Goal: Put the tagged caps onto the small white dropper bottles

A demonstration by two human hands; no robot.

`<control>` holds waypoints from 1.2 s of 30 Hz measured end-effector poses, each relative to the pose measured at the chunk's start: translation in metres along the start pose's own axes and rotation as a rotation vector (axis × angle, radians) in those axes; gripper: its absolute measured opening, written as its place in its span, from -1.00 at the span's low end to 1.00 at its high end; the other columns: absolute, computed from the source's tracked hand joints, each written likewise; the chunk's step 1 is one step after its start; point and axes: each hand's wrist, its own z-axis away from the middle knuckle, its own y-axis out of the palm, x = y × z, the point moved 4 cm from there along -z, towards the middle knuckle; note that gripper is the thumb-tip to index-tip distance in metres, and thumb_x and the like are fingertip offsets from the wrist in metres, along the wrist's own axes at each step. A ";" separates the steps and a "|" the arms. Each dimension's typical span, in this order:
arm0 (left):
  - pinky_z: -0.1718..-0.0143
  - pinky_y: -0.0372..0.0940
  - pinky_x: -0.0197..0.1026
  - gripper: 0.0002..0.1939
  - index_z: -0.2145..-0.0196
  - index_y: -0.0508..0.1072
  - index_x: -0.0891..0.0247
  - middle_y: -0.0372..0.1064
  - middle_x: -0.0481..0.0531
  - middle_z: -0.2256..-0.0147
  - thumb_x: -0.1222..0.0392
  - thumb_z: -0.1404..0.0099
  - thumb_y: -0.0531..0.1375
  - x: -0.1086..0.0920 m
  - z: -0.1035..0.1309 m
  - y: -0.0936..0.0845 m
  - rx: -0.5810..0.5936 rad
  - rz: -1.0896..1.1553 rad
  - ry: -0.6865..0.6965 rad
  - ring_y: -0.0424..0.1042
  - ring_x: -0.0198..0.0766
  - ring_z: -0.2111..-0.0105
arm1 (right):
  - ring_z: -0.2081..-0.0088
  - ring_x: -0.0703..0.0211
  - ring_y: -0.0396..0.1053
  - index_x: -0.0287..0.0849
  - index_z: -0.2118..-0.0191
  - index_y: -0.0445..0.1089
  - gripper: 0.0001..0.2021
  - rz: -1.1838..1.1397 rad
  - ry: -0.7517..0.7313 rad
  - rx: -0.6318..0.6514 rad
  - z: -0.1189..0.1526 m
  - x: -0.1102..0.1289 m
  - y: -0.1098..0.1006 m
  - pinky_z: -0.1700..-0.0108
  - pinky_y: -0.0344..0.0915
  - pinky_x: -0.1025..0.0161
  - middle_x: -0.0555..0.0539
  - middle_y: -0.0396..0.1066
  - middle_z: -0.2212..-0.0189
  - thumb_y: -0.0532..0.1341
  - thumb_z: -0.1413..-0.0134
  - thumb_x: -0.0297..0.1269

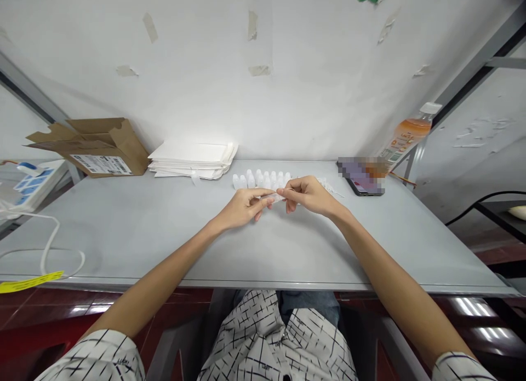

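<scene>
A small translucent piece is pinched between the fingertips of my left hand, above the middle of the grey table. My right hand touches its right end, thumb and forefinger pressed together. Just behind both hands stand several small white translucent bottles in rows, partly hidden by my fingers. Small clear pieces lie to the right of my right hand. One more translucent piece lies at the front of the paper stack.
On the grey table are an open cardboard box, a stack of white papers or envelopes, a phone and an orange drink bottle. A white cable with a yellow tag lies at left.
</scene>
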 end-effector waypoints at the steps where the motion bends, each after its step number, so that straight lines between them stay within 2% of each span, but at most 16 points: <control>1: 0.57 0.20 -0.34 -0.58 -0.04 0.48 0.36 0.46 0.08 0.34 0.02 -0.38 0.13 0.000 0.000 0.000 0.002 0.009 -0.009 0.30 -0.47 0.62 | 0.55 0.24 0.41 -0.21 0.61 0.33 -0.54 0.007 -0.002 0.000 0.000 0.000 0.000 0.39 0.35 0.27 -0.04 0.40 0.68 0.27 -0.11 0.06; 4: 0.60 0.16 -0.35 -0.59 -0.02 0.48 0.36 0.44 0.06 0.36 0.01 -0.36 0.15 0.000 -0.001 0.000 0.012 0.064 -0.029 0.23 -0.49 0.65 | 0.54 0.23 0.41 -0.22 0.58 0.34 -0.53 -0.017 0.014 0.006 -0.001 0.000 0.001 0.39 0.36 0.26 -0.04 0.39 0.66 0.23 -0.14 0.08; 8: 0.63 0.08 -0.36 -0.61 0.05 0.51 0.36 0.38 0.01 0.39 0.00 -0.36 0.14 -0.003 -0.003 -0.003 0.024 0.115 -0.028 0.13 -0.54 0.68 | 0.51 0.22 0.43 -0.23 0.35 0.44 -0.66 -0.069 0.004 0.000 0.000 0.001 -0.002 0.41 0.38 0.26 -0.02 0.42 0.54 0.31 -0.08 0.01; 11: 0.64 0.05 -0.36 -0.63 0.09 0.52 0.35 0.34 -0.02 0.41 0.00 -0.37 0.13 -0.004 -0.003 -0.004 0.027 0.128 -0.020 0.10 -0.55 0.68 | 0.48 0.19 0.45 -0.22 0.24 0.45 -0.68 -0.093 -0.012 0.007 0.001 0.001 -0.002 0.41 0.40 0.24 0.00 0.40 0.55 0.36 -0.01 -0.07; 17: 0.64 0.01 -0.36 -0.65 0.16 0.51 0.34 0.33 -0.03 0.41 0.00 -0.37 0.12 -0.003 -0.003 -0.001 0.059 0.134 -0.015 0.09 -0.56 0.69 | 0.47 0.19 0.43 -0.25 0.33 0.45 -0.69 -0.104 0.011 0.014 0.001 0.000 -0.001 0.42 0.38 0.25 -0.05 0.44 0.55 0.37 0.00 -0.06; 22: 0.64 0.00 -0.36 -0.60 0.34 0.44 0.37 0.35 0.00 0.43 -0.06 -0.39 0.07 -0.002 -0.003 -0.001 0.047 0.119 -0.021 0.09 -0.54 0.68 | 0.52 0.23 0.41 -0.23 0.48 0.39 -0.64 -0.101 0.029 0.044 0.000 -0.002 0.002 0.45 0.36 0.27 -0.04 0.42 0.60 0.35 -0.01 -0.01; 25: 0.64 -0.02 -0.37 -0.58 0.41 0.38 0.36 0.32 -0.02 0.47 -0.08 -0.38 0.06 -0.001 -0.004 -0.002 0.031 0.129 -0.027 0.06 -0.54 0.68 | 0.57 0.26 0.38 -0.22 0.49 0.37 -0.62 -0.085 0.017 0.041 0.000 -0.003 0.004 0.51 0.31 0.31 0.00 0.36 0.65 0.30 -0.06 0.04; 31: 0.64 -0.03 -0.36 -0.59 0.34 0.41 0.35 0.32 -0.02 0.45 -0.08 -0.39 0.05 -0.002 -0.004 -0.003 0.031 0.131 -0.007 0.05 -0.53 0.67 | 0.56 0.26 0.36 -0.22 0.44 0.40 -0.64 -0.063 -0.005 0.016 0.001 0.000 0.005 0.52 0.29 0.32 -0.01 0.38 0.62 0.30 -0.08 0.02; 36: 0.62 0.00 -0.35 -0.59 0.30 0.45 0.36 0.32 -0.01 0.46 -0.07 -0.39 0.06 -0.005 -0.003 -0.002 0.026 0.105 0.014 0.04 -0.50 0.65 | 0.58 0.25 0.36 -0.21 0.47 0.37 -0.62 -0.076 -0.009 0.020 0.001 0.001 0.006 0.51 0.27 0.31 0.02 0.34 0.64 0.29 -0.08 0.05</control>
